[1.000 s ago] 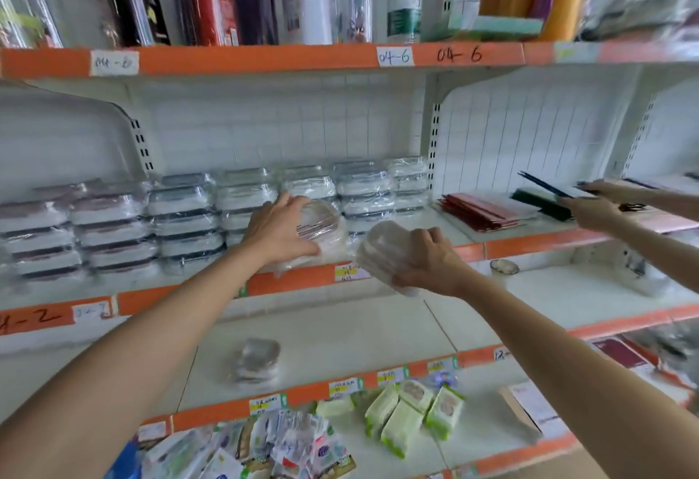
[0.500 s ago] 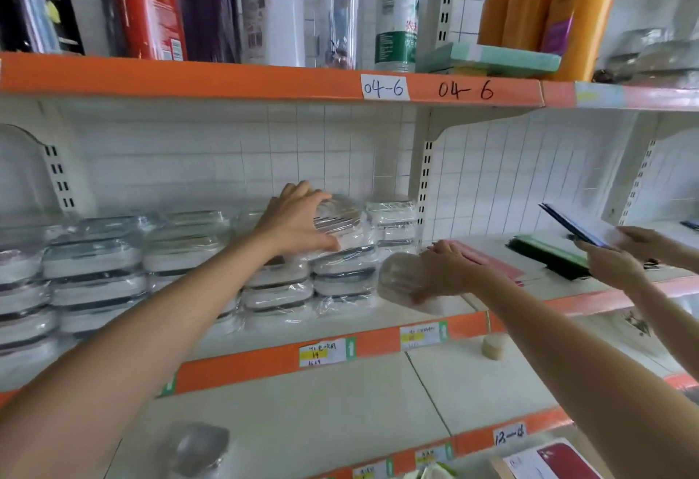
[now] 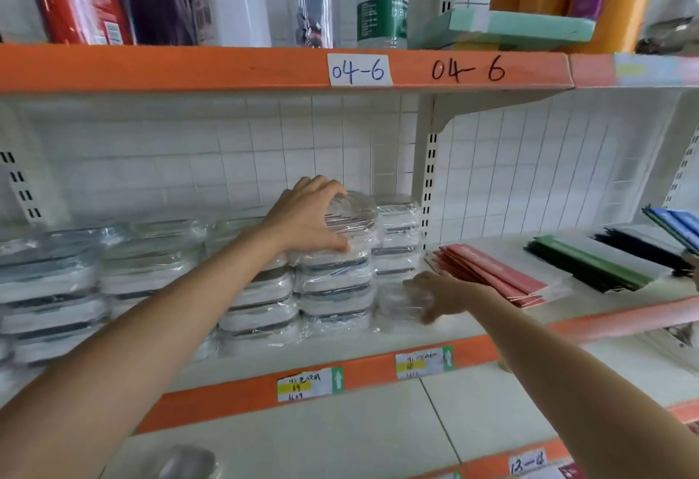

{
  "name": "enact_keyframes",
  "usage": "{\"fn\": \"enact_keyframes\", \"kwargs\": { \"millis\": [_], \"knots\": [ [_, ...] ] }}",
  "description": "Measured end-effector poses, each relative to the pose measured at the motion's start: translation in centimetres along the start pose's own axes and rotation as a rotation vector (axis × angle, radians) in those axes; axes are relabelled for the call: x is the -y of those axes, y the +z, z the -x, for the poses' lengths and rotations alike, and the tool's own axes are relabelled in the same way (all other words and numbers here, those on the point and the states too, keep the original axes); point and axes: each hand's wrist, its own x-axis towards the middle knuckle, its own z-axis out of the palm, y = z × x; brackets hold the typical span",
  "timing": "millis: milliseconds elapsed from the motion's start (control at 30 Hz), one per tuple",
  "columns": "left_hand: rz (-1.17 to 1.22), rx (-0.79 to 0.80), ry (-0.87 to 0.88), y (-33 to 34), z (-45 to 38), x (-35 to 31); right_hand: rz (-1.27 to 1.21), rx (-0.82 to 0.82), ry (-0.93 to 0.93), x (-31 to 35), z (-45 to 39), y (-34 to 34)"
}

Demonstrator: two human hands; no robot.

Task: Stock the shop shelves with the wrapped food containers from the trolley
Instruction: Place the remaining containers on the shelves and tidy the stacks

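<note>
The left hand (image 3: 308, 219) grips a wrapped container (image 3: 350, 214) on top of a stack of wrapped containers (image 3: 334, 289) on the middle shelf (image 3: 378, 371). The right hand (image 3: 440, 295), fingers spread, touches another clear-wrapped container (image 3: 401, 302) that sits on the shelf just right of the stack. Further right lie pink packets (image 3: 488, 274) and green packets (image 3: 584, 266). A white label (image 3: 358, 70) on the orange shelf edge above reads 04-6.
</note>
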Motion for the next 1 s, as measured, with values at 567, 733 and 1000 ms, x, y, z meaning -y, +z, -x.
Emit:
{"fn": "enact_keyframes", "kwargs": {
  "millis": [567, 733, 1000],
  "knots": [
    [0.041, 0.157, 0.013, 3.2, -3.7, -6.0, -0.304, -0.324, -0.41, 2.1, 3.8, -10.5],
    [-0.097, 0.223, 0.085, 4.0, -3.9, -6.2, -0.247, -0.343, -0.319, 0.1, 3.1, -8.6],
    [-0.131, 0.176, -0.002, 4.1, -1.7, -4.4, -0.135, -0.223, -0.135, -3.7, 1.5, -6.3]
  ]
}}
